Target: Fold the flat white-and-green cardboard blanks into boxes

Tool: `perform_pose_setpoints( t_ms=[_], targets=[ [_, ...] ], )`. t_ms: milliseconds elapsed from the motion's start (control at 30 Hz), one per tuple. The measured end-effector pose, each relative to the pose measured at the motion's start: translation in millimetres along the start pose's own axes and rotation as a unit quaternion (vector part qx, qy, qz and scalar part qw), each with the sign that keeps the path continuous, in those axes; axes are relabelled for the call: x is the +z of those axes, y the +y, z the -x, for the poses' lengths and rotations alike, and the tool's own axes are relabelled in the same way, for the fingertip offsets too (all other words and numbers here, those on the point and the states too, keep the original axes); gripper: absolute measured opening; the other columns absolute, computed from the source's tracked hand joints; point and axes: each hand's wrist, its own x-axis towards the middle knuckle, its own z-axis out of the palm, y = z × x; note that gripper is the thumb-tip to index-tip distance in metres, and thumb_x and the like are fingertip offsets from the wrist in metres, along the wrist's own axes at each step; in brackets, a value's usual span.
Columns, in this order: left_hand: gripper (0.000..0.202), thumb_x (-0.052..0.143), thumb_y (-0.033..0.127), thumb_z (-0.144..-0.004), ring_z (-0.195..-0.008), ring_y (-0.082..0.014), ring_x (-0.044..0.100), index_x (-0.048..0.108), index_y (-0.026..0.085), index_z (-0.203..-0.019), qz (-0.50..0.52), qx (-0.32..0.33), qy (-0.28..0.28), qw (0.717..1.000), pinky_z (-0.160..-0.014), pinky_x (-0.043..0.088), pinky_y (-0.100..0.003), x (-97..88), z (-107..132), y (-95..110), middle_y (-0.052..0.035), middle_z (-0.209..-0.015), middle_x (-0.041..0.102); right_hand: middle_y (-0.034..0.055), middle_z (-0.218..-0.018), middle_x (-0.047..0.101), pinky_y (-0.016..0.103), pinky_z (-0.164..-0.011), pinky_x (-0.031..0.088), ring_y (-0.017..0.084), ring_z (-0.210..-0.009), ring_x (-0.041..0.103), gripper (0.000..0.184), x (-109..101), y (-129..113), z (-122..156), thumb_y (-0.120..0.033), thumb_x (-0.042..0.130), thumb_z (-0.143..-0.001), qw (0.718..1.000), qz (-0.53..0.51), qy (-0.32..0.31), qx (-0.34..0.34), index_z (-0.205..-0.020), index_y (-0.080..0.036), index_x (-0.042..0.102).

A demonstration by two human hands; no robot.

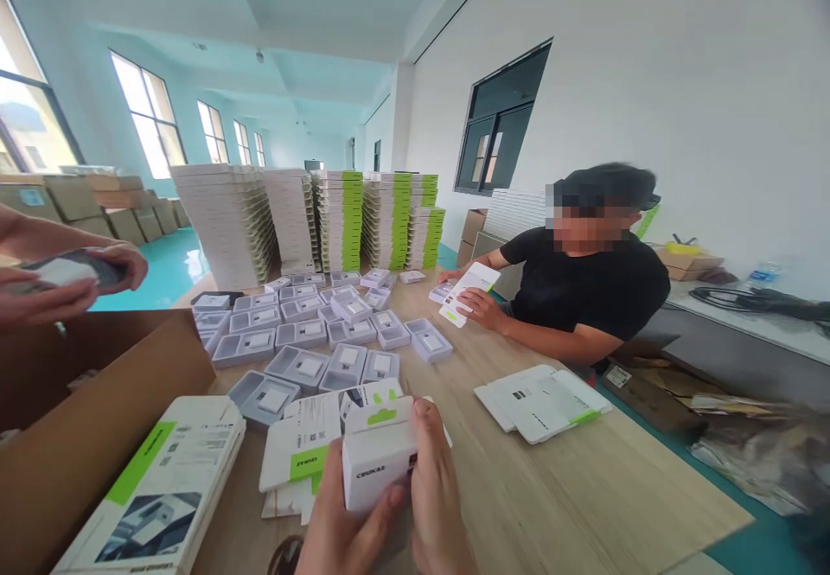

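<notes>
Both of my hands grip a small white cardboard box (376, 463) with a green hang tab, held above the table's near side. My left hand (343, 519) wraps around its left side and underside. On its right side, my right hand (436, 488) presses with the thumb near the top edge. Just behind the box lie flat printed box sleeves (302, 437) in white and green. Several pale plastic trays (298, 366), each with a small item inside, spread across the table beyond them. A pile of flattened boxes (156, 488) lies to the left.
An open brown carton (130, 385) stands at the left, with another person's hands (97, 274) above it. Tall box stacks (220, 225) rise at the back. Across the table, a person (584, 281) holds a flat box (470, 294). More flat boxes (541, 402) lie right.
</notes>
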Motion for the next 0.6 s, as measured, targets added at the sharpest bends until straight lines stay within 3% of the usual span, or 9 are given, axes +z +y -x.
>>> perform_pose_setpoints(
  t_ms=[67,167,300,367,467,600],
  targets=[
    [0.060,0.087,0.064,-0.072,-0.111,-0.0379,0.076,0.076,0.019,-0.110,0.018,-0.030,-0.008,0.999,-0.097,0.059,-0.045,-1.8,-6,6,-0.0164,-0.116,0.084,0.0086,-0.131,0.078,0.032,-0.086,0.063,0.027,-0.116,0.076,0.055,7,-11,8,-0.069,0.058,-0.100,0.999,0.004,-0.022,0.048,-0.130,-0.026,0.074],
    [0.057,0.090,0.061,-0.069,-0.095,-0.0355,0.081,0.077,0.017,-0.104,0.042,-0.076,0.031,0.996,-0.083,0.063,-0.042,-10.1,-16,9,-0.0150,-0.103,0.087,0.0072,-0.132,0.078,0.032,-0.100,0.058,0.028,-0.124,0.072,0.054,14,-10,29,-0.069,0.063,-0.097,0.998,0.053,-0.037,0.015,-0.132,-0.030,0.073],
    [0.062,0.093,0.061,-0.065,-0.094,-0.0368,0.080,0.076,0.015,-0.104,0.013,-0.091,0.083,0.992,-0.081,0.062,-0.043,-14.4,-19,8,-0.0158,-0.100,0.087,0.0098,-0.110,0.085,0.035,-0.087,0.061,0.031,-0.104,0.079,0.050,5,16,41,-0.070,0.055,-0.100,0.987,0.150,-0.048,-0.021,-0.113,-0.029,0.081],
    [0.062,0.087,0.065,-0.072,-0.104,-0.0369,0.079,0.076,0.016,-0.108,0.033,-0.109,0.055,0.992,-0.088,0.062,-0.044,-14.2,-15,5,-0.0162,-0.110,0.086,0.0104,-0.106,0.085,0.037,-0.082,0.062,0.032,-0.100,0.080,0.051,-4,31,36,-0.070,0.052,-0.101,0.984,0.174,-0.038,-0.028,-0.112,-0.029,0.081],
    [0.056,0.079,0.066,-0.082,-0.115,-0.0362,0.076,0.078,0.019,-0.112,0.071,-0.130,-0.009,0.989,-0.097,0.061,-0.044,-15.5,-7,0,-0.0142,-0.119,0.084,0.0112,-0.109,0.085,0.038,-0.088,0.064,0.033,-0.111,0.078,0.051,-15,46,27,-0.069,0.055,-0.100,0.983,0.180,-0.031,-0.036,-0.115,-0.028,0.081],
    [0.052,0.080,0.064,-0.083,-0.116,-0.0376,0.075,0.081,0.020,-0.109,0.082,-0.116,-0.022,0.990,-0.102,0.059,-0.044,-19.0,-1,-12,-0.0128,-0.116,0.085,0.0109,-0.110,0.085,0.037,-0.092,0.064,0.032,-0.111,0.079,0.048,-18,41,28,-0.067,0.057,-0.100,0.985,0.165,-0.048,-0.030,-0.116,-0.029,0.081]
  ],
)
